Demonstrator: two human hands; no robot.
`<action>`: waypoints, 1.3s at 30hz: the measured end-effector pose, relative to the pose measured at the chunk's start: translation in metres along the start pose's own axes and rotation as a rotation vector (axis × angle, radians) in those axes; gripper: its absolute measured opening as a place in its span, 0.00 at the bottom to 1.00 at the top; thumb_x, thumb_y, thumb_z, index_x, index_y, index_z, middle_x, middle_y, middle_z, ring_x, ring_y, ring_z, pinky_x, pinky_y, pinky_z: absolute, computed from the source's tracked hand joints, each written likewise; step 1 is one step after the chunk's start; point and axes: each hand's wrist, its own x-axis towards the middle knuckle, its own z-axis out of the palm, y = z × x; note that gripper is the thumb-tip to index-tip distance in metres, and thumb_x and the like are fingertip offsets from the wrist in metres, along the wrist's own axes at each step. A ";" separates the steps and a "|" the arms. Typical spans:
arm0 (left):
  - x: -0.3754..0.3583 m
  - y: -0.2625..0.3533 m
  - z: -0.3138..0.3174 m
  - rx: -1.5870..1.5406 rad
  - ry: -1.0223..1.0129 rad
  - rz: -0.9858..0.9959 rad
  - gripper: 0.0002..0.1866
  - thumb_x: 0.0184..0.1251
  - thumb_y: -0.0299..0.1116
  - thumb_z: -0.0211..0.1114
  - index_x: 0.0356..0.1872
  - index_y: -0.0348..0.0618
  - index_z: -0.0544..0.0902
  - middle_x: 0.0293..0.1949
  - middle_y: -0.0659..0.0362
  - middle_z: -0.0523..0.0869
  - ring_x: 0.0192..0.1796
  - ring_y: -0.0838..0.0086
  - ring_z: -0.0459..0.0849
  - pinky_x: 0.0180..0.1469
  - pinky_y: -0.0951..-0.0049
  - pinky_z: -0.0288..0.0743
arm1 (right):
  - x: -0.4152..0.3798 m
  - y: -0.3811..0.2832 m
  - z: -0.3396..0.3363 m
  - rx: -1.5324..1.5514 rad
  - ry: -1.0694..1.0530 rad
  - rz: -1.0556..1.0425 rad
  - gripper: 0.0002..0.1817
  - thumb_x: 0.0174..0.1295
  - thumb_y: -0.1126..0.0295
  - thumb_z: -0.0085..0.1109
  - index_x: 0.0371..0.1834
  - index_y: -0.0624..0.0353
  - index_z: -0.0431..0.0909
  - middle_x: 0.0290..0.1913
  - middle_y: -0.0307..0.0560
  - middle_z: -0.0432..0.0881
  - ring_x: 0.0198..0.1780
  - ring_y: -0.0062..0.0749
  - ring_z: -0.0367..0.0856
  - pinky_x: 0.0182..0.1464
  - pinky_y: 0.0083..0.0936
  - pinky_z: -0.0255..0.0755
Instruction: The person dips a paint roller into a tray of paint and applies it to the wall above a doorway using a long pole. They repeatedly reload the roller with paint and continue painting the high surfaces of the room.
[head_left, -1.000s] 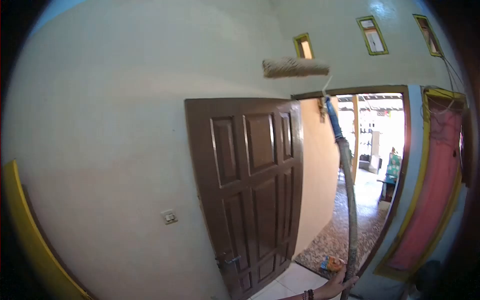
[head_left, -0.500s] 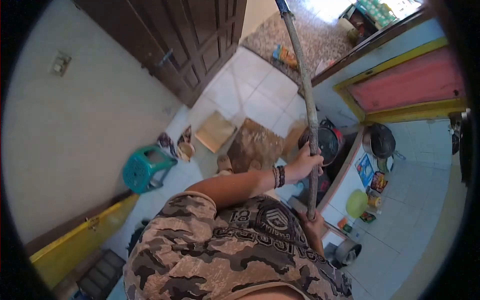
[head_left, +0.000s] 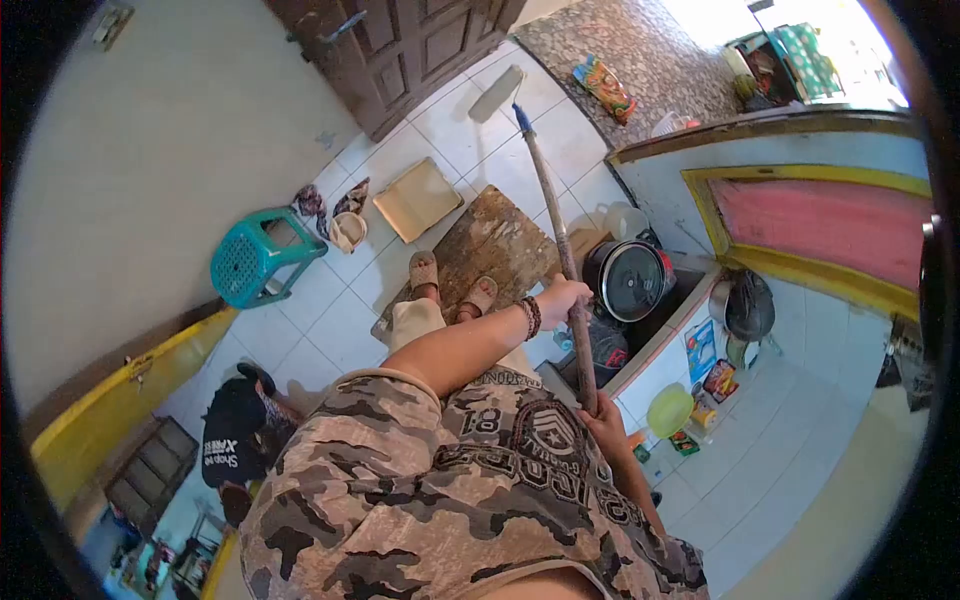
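A paint roller (head_left: 497, 94) with a blue handle is fixed to the far end of a long wooden pole (head_left: 553, 205). My left hand (head_left: 565, 298), with dark beaded bracelets at the wrist, wraps around the pole partway down. Close to my body, my right hand (head_left: 604, 424) grips the pole's lower end. In this view the roller overlaps the white tiled floor near the brown door. A shallow beige tray (head_left: 418, 200) lies on the floor left of the pole. My sandalled feet are on a stained board (head_left: 490, 240).
A green plastic stool (head_left: 262, 258) stands by the left wall, near rags and a small tub (head_left: 348, 232). On the right are a black lidded pot (head_left: 630, 280) and a tiled counter with a green bowl (head_left: 670, 410). A person in black (head_left: 235, 435) is at lower left.
The pole has come down and its upper end has swung left, bringing the roller into view. Both hands keep hold of it. The person in black now shows at lower left.
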 end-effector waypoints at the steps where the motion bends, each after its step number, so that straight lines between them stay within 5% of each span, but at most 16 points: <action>1: 0.001 0.000 -0.008 -0.015 0.009 0.007 0.14 0.58 0.30 0.59 0.37 0.38 0.62 0.32 0.52 0.74 0.31 0.61 0.81 0.39 0.53 0.78 | 0.003 -0.009 0.000 0.037 -0.026 0.025 0.23 0.53 0.62 0.63 0.46 0.65 0.70 0.33 0.41 0.73 0.36 0.27 0.71 0.40 0.24 0.67; 7: 0.005 0.002 -0.066 0.043 -0.006 0.039 0.08 0.59 0.34 0.59 0.31 0.42 0.72 0.29 0.58 0.76 0.31 0.67 0.81 0.32 0.64 0.78 | 0.080 -0.007 0.013 0.149 -0.190 0.089 0.16 0.54 0.64 0.62 0.36 0.62 0.69 0.23 0.37 0.70 0.22 0.23 0.70 0.24 0.22 0.66; 10: -0.015 0.008 -0.101 0.274 0.224 0.159 0.15 0.59 0.34 0.60 0.46 0.38 0.75 0.28 0.59 0.77 0.29 0.73 0.79 0.25 0.71 0.74 | 0.132 -0.008 0.023 0.008 -0.212 0.054 0.16 0.53 0.66 0.61 0.37 0.64 0.68 0.22 0.40 0.72 0.19 0.27 0.72 0.20 0.24 0.66; 12: 0.015 -0.027 -0.185 0.584 0.355 0.420 0.23 0.58 0.34 0.61 0.54 0.38 0.71 0.28 0.59 0.78 0.26 0.74 0.77 0.23 0.74 0.71 | 0.160 -0.015 0.034 -0.128 -0.247 0.019 0.17 0.52 0.69 0.61 0.41 0.65 0.68 0.22 0.43 0.74 0.18 0.29 0.73 0.18 0.26 0.68; 14: -0.034 -0.021 -0.220 0.409 0.505 0.246 0.22 0.58 0.34 0.61 0.53 0.39 0.72 0.30 0.58 0.79 0.24 0.74 0.77 0.22 0.75 0.69 | 0.172 -0.038 0.048 -0.221 -0.263 0.053 0.18 0.52 0.70 0.61 0.44 0.65 0.68 0.24 0.45 0.75 0.18 0.29 0.73 0.19 0.27 0.69; 16: -0.099 -0.011 -0.240 0.326 0.691 0.156 0.15 0.54 0.35 0.60 0.40 0.36 0.80 0.27 0.59 0.81 0.26 0.72 0.78 0.26 0.70 0.73 | 0.194 -0.057 0.059 -0.316 -0.271 0.070 0.20 0.51 0.71 0.61 0.46 0.65 0.68 0.27 0.48 0.76 0.18 0.30 0.73 0.19 0.28 0.71; 20: -0.185 -0.090 -0.372 0.157 1.071 0.109 0.10 0.55 0.35 0.56 0.35 0.42 0.78 0.20 0.62 0.76 0.18 0.74 0.74 0.18 0.73 0.69 | 0.251 -0.061 0.081 -0.300 -0.373 0.122 0.23 0.53 0.72 0.59 0.54 0.60 0.67 0.26 0.46 0.74 0.18 0.29 0.72 0.19 0.29 0.71; 23: -0.233 -0.153 -0.400 0.020 1.141 0.068 0.08 0.57 0.35 0.57 0.31 0.43 0.78 0.19 0.61 0.75 0.18 0.74 0.73 0.16 0.72 0.68 | 0.267 -0.087 0.093 -0.085 -0.411 0.280 0.31 0.54 0.73 0.58 0.64 0.53 0.62 0.23 0.43 0.72 0.17 0.27 0.71 0.17 0.27 0.69; 29: -0.247 -0.206 -0.340 -0.101 1.037 -0.077 0.08 0.60 0.34 0.55 0.24 0.44 0.75 0.20 0.60 0.74 0.17 0.73 0.73 0.16 0.71 0.66 | 0.327 -0.110 0.104 -0.387 -0.516 0.071 0.33 0.55 0.74 0.56 0.66 0.56 0.58 0.27 0.46 0.76 0.23 0.29 0.75 0.20 0.28 0.71; 34: -0.199 -0.193 -0.270 -0.128 1.127 -0.056 0.14 0.60 0.34 0.58 0.45 0.39 0.76 0.26 0.59 0.77 0.19 0.73 0.74 0.18 0.73 0.68 | 0.411 -0.109 0.097 -0.503 -0.619 0.011 0.31 0.54 0.66 0.56 0.64 0.59 0.62 0.28 0.47 0.77 0.25 0.29 0.76 0.22 0.29 0.72; 36: -0.181 -0.202 -0.269 -0.087 1.102 0.002 0.16 0.60 0.35 0.58 0.47 0.39 0.75 0.27 0.59 0.78 0.21 0.73 0.75 0.19 0.73 0.68 | 0.417 -0.114 0.086 -0.510 -0.589 0.032 0.30 0.54 0.66 0.56 0.63 0.59 0.63 0.27 0.46 0.77 0.24 0.28 0.76 0.21 0.29 0.71; 39: -0.173 -0.132 -0.225 -0.127 1.024 0.018 0.18 0.61 0.35 0.58 0.51 0.39 0.72 0.31 0.57 0.79 0.26 0.74 0.77 0.23 0.74 0.70 | 0.409 -0.149 0.065 -0.562 -0.566 0.056 0.28 0.55 0.66 0.55 0.61 0.59 0.64 0.25 0.46 0.76 0.21 0.28 0.74 0.19 0.28 0.70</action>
